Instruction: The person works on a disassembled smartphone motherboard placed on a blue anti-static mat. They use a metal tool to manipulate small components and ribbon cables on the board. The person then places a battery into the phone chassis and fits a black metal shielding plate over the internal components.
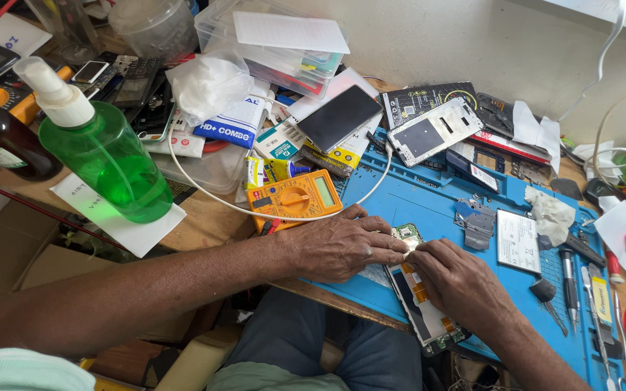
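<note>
While your left hand (342, 246) presses flat, fingers extended, on the opened phone with its green circuit board and orange ribbon cables (422, 297), your right hand (458, 279) pinches its upper part; it lies on the blue rubber work mat (436, 199), beside the orange multimeter (295, 199).

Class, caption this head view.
Both hands, left hand and right hand, press on an opened phone over a blue mat.
</note>
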